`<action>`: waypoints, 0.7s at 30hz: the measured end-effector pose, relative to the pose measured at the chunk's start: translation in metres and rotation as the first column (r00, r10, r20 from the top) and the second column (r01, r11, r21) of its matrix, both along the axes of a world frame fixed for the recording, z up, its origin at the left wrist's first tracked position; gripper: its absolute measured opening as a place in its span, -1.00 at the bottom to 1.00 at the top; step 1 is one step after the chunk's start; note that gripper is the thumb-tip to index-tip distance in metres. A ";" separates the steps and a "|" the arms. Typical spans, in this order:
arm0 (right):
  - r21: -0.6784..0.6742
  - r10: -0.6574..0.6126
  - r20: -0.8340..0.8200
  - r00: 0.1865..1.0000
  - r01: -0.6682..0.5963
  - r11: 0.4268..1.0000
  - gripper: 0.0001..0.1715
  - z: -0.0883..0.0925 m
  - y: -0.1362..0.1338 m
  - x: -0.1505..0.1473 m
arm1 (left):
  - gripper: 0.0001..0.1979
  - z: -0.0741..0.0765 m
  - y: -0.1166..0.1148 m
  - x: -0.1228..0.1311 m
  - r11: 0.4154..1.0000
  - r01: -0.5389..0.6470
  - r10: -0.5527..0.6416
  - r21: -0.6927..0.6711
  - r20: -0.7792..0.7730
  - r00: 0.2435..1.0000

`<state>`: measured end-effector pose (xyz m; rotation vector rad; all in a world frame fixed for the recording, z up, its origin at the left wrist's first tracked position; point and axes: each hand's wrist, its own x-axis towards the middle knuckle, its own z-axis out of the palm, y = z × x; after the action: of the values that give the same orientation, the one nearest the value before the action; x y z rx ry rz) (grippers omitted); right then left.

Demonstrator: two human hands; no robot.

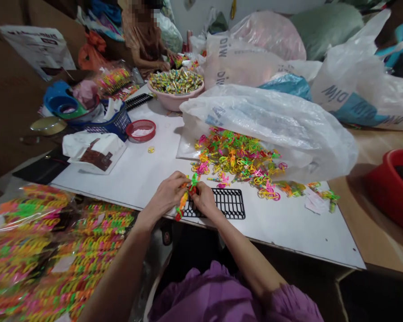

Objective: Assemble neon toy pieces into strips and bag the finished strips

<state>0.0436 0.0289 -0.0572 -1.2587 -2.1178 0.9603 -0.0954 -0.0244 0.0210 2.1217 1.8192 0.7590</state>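
Observation:
At the table's front edge lies a black slotted plastic rack (233,203), with its left end under my hands. My left hand (168,193) is closed on small plastic toys (182,205) in orange, red and green at the rack's left end. Fingers bent, my right hand (205,200) grips the same cluster from the other side. Its fingertips meet a green and red piece, and the exact grip is partly hidden. Beyond the rack spreads a loose pile of bright plastic toys (235,154), spilling from a large clear plastic bag (272,120).
A pink basin (173,102) of wrapped pieces stands at the back. To the left are a small red basket (141,130), a blue basket (119,120) and a white tissue pack (94,152). Bagged toys (53,250) lie below left. Another person (144,44) works across the table.

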 end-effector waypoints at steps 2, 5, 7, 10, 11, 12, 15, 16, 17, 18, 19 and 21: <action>0.010 0.002 0.021 1.000 -0.002 1.000 -0.89 -0.002 0.001 0.001 | -0.80 0.000 0.003 0.000 1.000 0.018 -0.018 -0.010 0.016 1.000; -0.027 0.017 0.024 1.000 -0.017 0.999 -0.90 0.000 0.003 0.007 | -0.80 -0.004 0.003 0.004 0.999 0.022 -0.022 0.026 0.037 0.999; -0.008 0.080 0.030 0.996 -0.080 0.997 -0.93 0.003 0.003 0.011 | -0.81 -0.006 0.001 0.006 0.999 0.018 -0.020 0.044 0.052 0.998; 0.041 0.153 0.124 0.980 -0.160 0.986 -0.89 0.007 0.001 0.013 | -0.80 -0.008 -0.004 0.006 0.999 0.028 -0.030 0.033 0.074 0.997; 0.048 0.162 0.175 0.971 -0.172 0.984 -0.87 0.009 0.000 0.012 | -0.78 -0.008 -0.005 0.006 0.999 0.040 -0.042 0.022 0.084 0.996; 0.056 0.169 0.229 0.959 -0.186 0.981 -0.86 0.010 -0.001 0.010 | -0.77 -0.008 -0.005 0.005 0.999 0.053 -0.054 0.013 0.093 0.994; 0.069 0.193 0.351 0.916 -0.231 0.970 -0.81 0.014 -0.005 0.005 | -0.76 -0.008 -0.005 0.004 0.997 0.079 -0.078 0.001 0.076 0.994; 0.069 0.195 0.370 0.908 -0.236 0.969 -0.80 0.014 -0.007 0.005 | -0.78 -0.008 -0.005 0.004 0.997 0.083 -0.083 0.005 0.051 0.995; 0.063 0.202 0.375 0.905 -0.242 0.968 -0.80 0.015 -0.010 0.006 | -0.81 -0.008 -0.007 0.006 0.996 0.086 -0.087 0.014 0.020 0.996; 0.055 0.215 0.365 0.906 -0.252 0.966 -0.81 0.015 -0.013 0.009 | -0.84 -0.007 -0.010 0.008 0.995 0.095 -0.095 0.024 -0.009 0.995; 0.045 0.240 0.342 0.909 -0.271 0.962 -0.82 0.015 -0.015 0.013 | -0.85 -0.007 -0.015 0.011 0.994 0.106 -0.104 0.037 -0.033 0.994; 0.018 0.352 0.268 0.897 -0.370 0.929 -0.85 0.016 -0.015 0.024 | -0.83 -0.007 -0.028 0.017 0.990 0.122 -0.118 0.064 -0.067 0.991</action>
<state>0.0680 0.0140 -0.0411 -1.0205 -2.6349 0.8967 -0.0788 -0.0521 0.0144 2.2996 1.7003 0.7430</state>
